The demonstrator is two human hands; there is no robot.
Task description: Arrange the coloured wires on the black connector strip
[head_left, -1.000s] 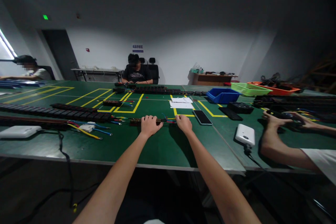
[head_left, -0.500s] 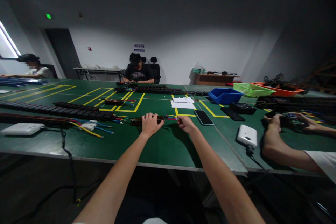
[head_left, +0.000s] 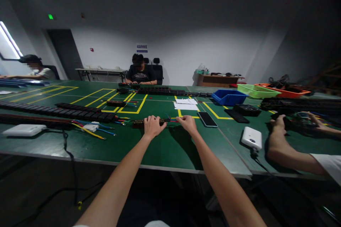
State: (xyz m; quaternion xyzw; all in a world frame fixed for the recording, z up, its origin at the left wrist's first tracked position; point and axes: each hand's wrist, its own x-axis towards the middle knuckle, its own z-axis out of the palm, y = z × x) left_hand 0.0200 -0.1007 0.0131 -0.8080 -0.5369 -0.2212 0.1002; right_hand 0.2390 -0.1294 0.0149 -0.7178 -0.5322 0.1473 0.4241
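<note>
My left hand (head_left: 152,126) is closed over a dark slim strip (head_left: 137,123) with gold-coloured lines, which lies on the green table. From the strip's right end, thin coloured wires (head_left: 172,120) run toward my right hand (head_left: 188,124). The fingertips of my right hand are pinched together on the wire ends. A phone (head_left: 207,119) lies just right of that hand, and white papers (head_left: 185,104) lie beyond it.
Long dark strips (head_left: 80,113) with cables lie at the left, near a white power bank (head_left: 24,130). Another white device (head_left: 252,138) and a blue bin (head_left: 229,97) are at the right. A co-worker's hands (head_left: 278,126) handle a dark part there.
My right hand has moved slightly left along the wires, toward the strip. My left hand has stayed on the strip. The co-worker's hands at the right have shifted a little.
</note>
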